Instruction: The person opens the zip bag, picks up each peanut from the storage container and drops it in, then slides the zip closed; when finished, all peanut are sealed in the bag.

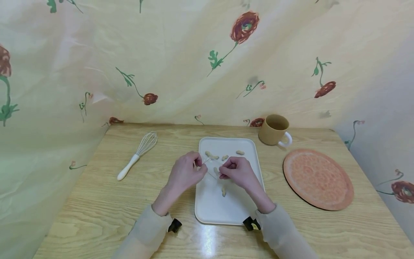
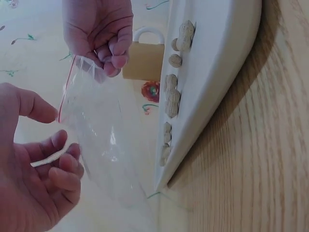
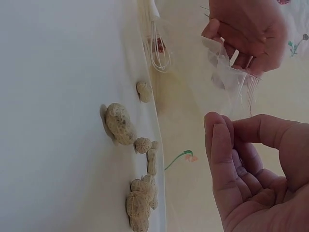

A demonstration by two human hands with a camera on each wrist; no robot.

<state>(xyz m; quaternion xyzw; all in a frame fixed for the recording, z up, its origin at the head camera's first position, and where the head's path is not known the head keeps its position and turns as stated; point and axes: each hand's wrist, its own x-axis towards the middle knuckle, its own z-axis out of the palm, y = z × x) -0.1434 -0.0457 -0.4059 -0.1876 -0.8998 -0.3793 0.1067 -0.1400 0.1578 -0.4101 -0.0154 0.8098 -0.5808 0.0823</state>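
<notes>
Between my two hands, over the white tray (image 1: pixel 226 212), hangs a clear zip bag (image 2: pixel 104 130) with a red line along its mouth. My left hand (image 1: pixel 188 168) holds one side of that mouth between thumb and fingertips. At the opposite side my right hand (image 1: pixel 237 172) pinches the mouth, its thumb against the fingertips in the right wrist view. Nothing shows inside the bag. Several unshelled peanuts (image 3: pixel 119 124) lie scattered on the tray, most of them beyond the hands; a single peanut (image 1: pixel 223 191) lies nearer the wrists.
Left of the tray, a white-handled whisk (image 1: pixel 137 155) lies on the wooden table (image 1: pixel 97 212). A tan mug (image 1: pixel 273 130) with a white handle stands behind the tray's far right corner. To the right lies a round orange mat (image 1: pixel 318 179). Flowered cloth (image 1: pixel 181 64) hangs behind.
</notes>
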